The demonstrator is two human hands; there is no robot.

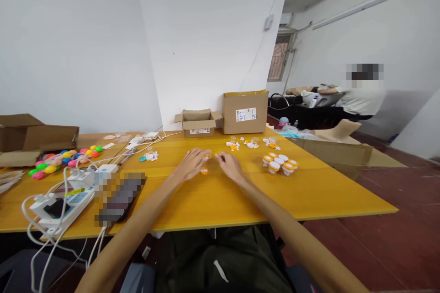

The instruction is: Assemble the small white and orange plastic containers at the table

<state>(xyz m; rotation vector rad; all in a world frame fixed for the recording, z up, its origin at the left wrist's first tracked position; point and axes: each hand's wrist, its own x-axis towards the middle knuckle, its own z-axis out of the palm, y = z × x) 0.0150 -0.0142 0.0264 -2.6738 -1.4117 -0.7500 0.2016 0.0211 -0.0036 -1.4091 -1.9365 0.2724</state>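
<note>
A small clear plastic cup [208, 156] is at the fingertips of my left hand [192, 164], its fingers and thumb closed about the near side. Just to its right, my right hand [229, 165] is curled in a pinch above the table; whatever is between those fingertips is too small to make out. An orange lid with a white centre [204, 171] lies on the table below my left hand. Off to the right stands a cluster of clear jars [280, 164] with orange-and-white lids. Loose white and orange parts [233, 145] are scattered beyond my right hand.
Two cardboard boxes, a small open one [198, 124] and a larger one [244, 116], stand against the wall. Left are a power strip [80, 197] with tangled cables, a blurred phone [122, 199], white rings [151, 156] and colourful balls [65, 158]. Another person [364, 94] sits at far right.
</note>
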